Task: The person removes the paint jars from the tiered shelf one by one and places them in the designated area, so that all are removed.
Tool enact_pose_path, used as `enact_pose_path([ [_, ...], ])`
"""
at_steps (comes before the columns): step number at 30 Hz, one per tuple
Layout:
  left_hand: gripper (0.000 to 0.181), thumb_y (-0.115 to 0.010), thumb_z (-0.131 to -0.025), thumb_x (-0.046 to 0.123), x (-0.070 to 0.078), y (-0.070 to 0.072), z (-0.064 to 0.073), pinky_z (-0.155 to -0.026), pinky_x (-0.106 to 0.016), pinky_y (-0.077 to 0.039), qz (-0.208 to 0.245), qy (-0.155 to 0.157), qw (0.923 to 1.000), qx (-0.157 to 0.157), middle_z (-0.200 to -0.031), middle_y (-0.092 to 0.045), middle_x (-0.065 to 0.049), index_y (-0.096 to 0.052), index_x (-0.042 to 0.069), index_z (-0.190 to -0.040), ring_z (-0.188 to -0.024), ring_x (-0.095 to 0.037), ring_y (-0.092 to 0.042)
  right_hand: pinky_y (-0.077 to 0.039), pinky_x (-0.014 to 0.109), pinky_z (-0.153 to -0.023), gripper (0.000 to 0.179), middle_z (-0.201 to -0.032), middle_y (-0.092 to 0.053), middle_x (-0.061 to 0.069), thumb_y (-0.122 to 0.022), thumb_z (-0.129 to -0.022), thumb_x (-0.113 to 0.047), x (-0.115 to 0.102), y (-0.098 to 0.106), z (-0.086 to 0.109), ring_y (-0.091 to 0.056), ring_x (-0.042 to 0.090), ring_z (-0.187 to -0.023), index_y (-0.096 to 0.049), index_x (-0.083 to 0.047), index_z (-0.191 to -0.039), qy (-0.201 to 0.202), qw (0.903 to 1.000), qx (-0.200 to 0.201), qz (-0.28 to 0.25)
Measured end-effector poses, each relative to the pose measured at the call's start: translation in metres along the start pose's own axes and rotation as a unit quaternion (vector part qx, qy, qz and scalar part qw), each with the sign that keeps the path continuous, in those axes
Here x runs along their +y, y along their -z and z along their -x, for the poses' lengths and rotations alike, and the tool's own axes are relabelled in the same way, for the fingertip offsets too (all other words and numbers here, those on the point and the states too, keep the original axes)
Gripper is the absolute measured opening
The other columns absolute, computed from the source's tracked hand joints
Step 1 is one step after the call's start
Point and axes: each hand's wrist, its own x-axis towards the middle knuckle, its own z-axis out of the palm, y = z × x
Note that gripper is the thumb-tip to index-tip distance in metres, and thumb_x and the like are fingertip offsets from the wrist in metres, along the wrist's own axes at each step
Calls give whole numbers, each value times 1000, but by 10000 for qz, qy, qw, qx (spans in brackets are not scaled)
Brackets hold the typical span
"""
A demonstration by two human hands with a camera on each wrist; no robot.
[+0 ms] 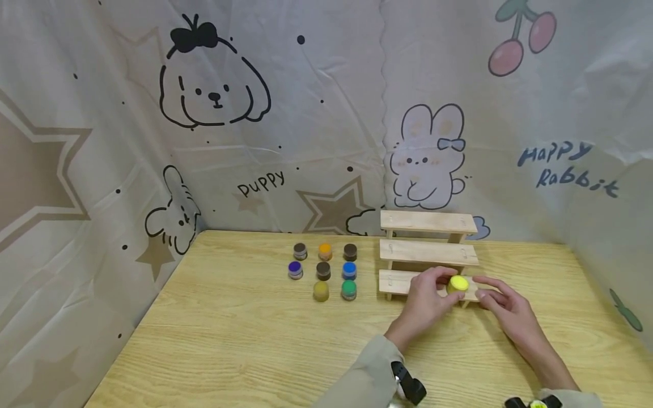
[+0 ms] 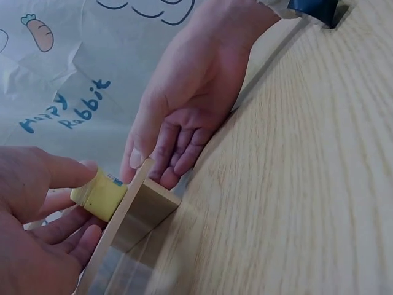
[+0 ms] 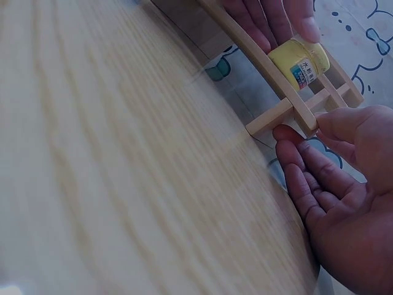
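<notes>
A small yellow paint jar (image 1: 458, 285) stands on the lowest step of a three-tier wooden display shelf (image 1: 428, 253), near its right end. My left hand (image 1: 425, 300) pinches the jar between thumb and fingers. In the right wrist view the yellow paint jar (image 3: 299, 64) shows a printed label, its base right at the board. With thumb and fingers on either side, my right hand (image 1: 512, 314) holds the right end of that lowest step. The left wrist view has the right hand (image 2: 190, 92) beyond the board's end (image 2: 132, 196), some fingers lower than the board.
Left of the shelf, several paint jars stand in loose rows, among them an orange jar (image 1: 325, 251), a blue jar (image 1: 349, 270), a green jar (image 1: 349, 289) and a purple jar (image 1: 295, 270). A printed cloth (image 1: 326, 113) hangs behind the wooden table (image 1: 229, 340).
</notes>
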Motion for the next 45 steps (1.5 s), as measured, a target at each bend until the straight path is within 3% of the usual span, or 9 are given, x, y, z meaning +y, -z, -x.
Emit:
enact_pose_path([
  [10, 29, -84, -87, 11, 1, 1, -1, -84, -15, -51, -67, 74, 9999, -37, -107, -70, 11, -74, 12, -115, -94, 2, -60, -52, 13, -80, 47, -109, -73, -16, -58, -107, -26, 1, 0, 1, -66, -2, -97, -51, -2, -146, -30, 9998, -56, -205],
  [16, 29, -83, -89, 15, 5, 12, 5, -82, -13, -51, -243, 11, 9996, -128, -106, -67, 12, -73, 12, -116, -95, 1, -61, -52, 12, -80, 48, -109, -73, -16, -58, -107, -27, 1, 1, 0, -65, -3, -97, -50, -3, -148, -80, 9998, -78, -169],
  [21, 27, -83, -89, 17, 9, 29, 11, -86, -15, -51, -300, -271, 9991, -138, -110, -68, 12, -73, 14, -114, -102, -3, -64, -52, 12, -80, 48, -109, -73, -15, -58, -107, -28, 2, 1, -1, -65, -3, -97, -50, -3, -148, -116, 9997, -84, -191],
  [27, 29, -84, -88, 21, 12, 54, 22, -91, -20, -52, 15, -510, 9987, -23, -110, -72, 12, -75, 14, -114, -101, -6, -66, -52, 12, -80, 48, -111, -72, -16, -58, -107, -28, 2, 2, 1, -65, -3, -98, -50, -4, -148, -126, 9998, -105, -97],
  [37, 31, -84, -87, 15, 5, 102, 42, -87, -22, -55, 465, -946, 9942, 220, -110, -73, 4, -72, 10, -115, -96, 0, -64, -51, 12, -80, 47, -110, -73, -16, -57, -107, -29, 0, 1, 3, -67, 0, -98, -51, -7, -149, -85, 9998, -175, -89],
  [45, 32, -83, -87, 10, -7, 137, 59, -89, -33, -58, 831, -887, 9921, 325, -112, -71, 0, -70, 8, -117, -100, -11, -66, -51, 12, -80, 47, -109, -73, -18, -57, -107, -29, -1, 0, 2, -67, -1, -97, -51, -7, -148, -65, 9998, -185, -76],
])
